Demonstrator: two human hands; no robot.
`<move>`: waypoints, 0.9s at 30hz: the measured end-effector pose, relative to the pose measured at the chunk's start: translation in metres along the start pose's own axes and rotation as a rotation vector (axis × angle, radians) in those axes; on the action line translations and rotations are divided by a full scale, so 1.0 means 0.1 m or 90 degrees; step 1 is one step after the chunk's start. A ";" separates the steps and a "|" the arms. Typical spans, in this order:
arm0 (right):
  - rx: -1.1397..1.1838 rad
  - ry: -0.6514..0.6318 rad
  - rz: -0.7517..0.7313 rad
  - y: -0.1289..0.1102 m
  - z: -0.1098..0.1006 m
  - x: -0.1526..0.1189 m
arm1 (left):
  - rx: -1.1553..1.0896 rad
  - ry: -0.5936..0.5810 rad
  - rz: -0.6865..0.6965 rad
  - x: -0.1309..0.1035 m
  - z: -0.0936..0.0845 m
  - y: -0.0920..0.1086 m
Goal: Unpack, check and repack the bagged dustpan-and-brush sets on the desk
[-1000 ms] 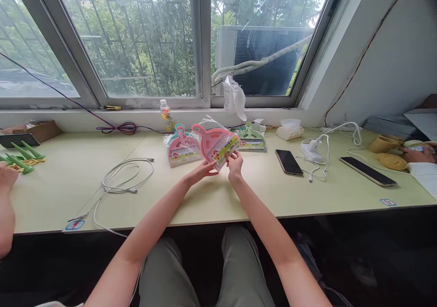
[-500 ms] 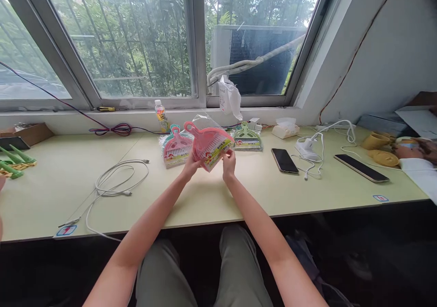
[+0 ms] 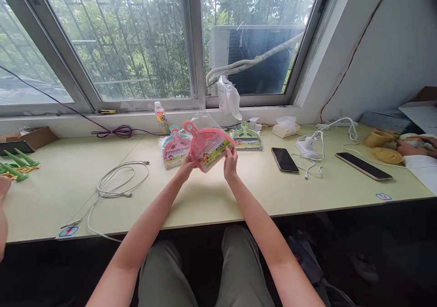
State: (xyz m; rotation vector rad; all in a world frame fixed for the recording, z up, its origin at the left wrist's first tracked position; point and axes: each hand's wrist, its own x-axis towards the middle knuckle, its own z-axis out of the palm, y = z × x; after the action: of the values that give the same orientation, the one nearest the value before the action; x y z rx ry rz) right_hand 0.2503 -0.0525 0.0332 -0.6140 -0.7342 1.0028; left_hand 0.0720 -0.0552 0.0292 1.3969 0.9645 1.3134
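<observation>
A pink dustpan and brush set [image 3: 208,145] with a yellow-green label is held up, tilted, above the table. My left hand [image 3: 187,166] is closed on its lower left edge. My right hand [image 3: 231,159] grips the lower right corner, its fingers at the label's end. Just behind to the left lies another pink dustpan set [image 3: 176,150] in clear wrapping, over a teal dustpan set [image 3: 167,138] that is mostly covered. A green dustpan set [image 3: 246,138] rests to the right of the held one.
A coiled white cable [image 3: 112,186] lies on the left of the table [image 3: 205,207]. To the right are a black phone [image 3: 284,160], a white charger [image 3: 307,147], a second phone [image 3: 363,166] and a tissue pack [image 3: 286,127]. A bottle [image 3: 160,118] stands by the window. Other people's hands show at both edges.
The pink dustpan set has turned slightly flatter and shifted a little left in my hands. At the right edge, another person's hands have moved. The view has shifted slightly.
</observation>
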 end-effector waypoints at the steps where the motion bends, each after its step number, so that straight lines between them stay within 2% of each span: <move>1: 0.021 -0.031 0.015 -0.01 0.00 0.00 | -0.003 0.007 -0.007 0.01 -0.02 0.00; 4: 0.059 -0.131 0.101 -0.02 -0.03 0.03 | -0.016 0.035 -0.012 0.01 -0.04 -0.01; 7: 0.049 -0.168 0.161 0.03 -0.06 0.06 | -0.020 0.044 0.004 -0.01 -0.02 0.01; 11: 0.046 -0.126 0.139 0.09 -0.08 0.09 | -0.002 0.000 -0.002 -0.07 0.09 0.03; 14: 0.065 -0.095 0.114 0.07 -0.09 0.10 | 0.007 -0.062 -0.009 -0.12 0.20 0.03; 19: 0.061 -0.080 0.092 0.01 -0.10 0.10 | -0.009 -0.131 -0.038 -0.16 0.29 0.02; 21: 0.058 -0.080 0.099 0.01 -0.10 0.10 | -0.025 -0.125 -0.041 -0.15 0.29 0.01; 25: 0.059 -0.080 0.144 0.03 -0.09 0.11 | -0.020 -0.040 -0.022 -0.10 0.25 -0.02; 27: 0.061 -0.062 0.171 0.05 -0.09 0.12 | 0.002 -0.028 -0.020 -0.09 0.24 -0.03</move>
State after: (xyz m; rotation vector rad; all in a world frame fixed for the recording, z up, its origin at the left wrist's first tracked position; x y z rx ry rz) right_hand 0.2590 -0.0407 0.0274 -0.5930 -0.6963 1.3159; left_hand 0.0950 -0.0659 0.0255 1.4019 0.9566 1.2531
